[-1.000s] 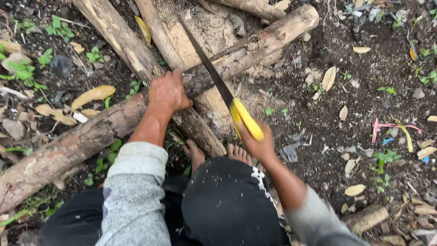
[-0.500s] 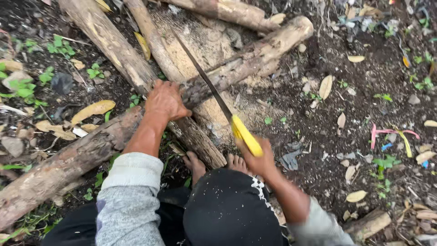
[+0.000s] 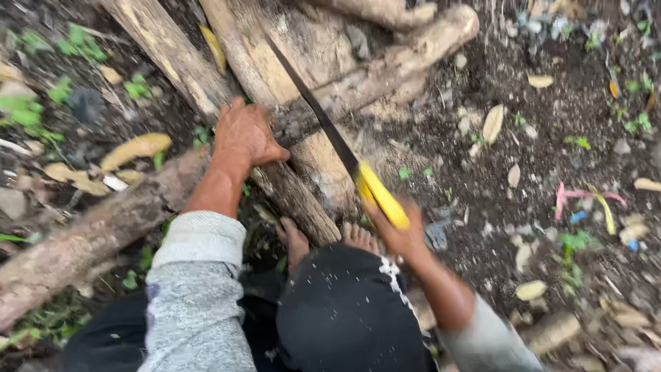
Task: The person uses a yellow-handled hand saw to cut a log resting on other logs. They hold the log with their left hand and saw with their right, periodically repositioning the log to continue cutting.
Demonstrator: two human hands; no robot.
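The saw (image 3: 344,148) is gripped by its yellow handle in the right hand (image 3: 403,238), its blade slanting up and away across the log (image 3: 358,83). The log is pressed under the flat left hand (image 3: 244,134), just beside the blade.

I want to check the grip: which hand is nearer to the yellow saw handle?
The right hand: it is wrapped around the yellow saw handle. The left hand is apart from it, pressing on the long log beside the saw blade.
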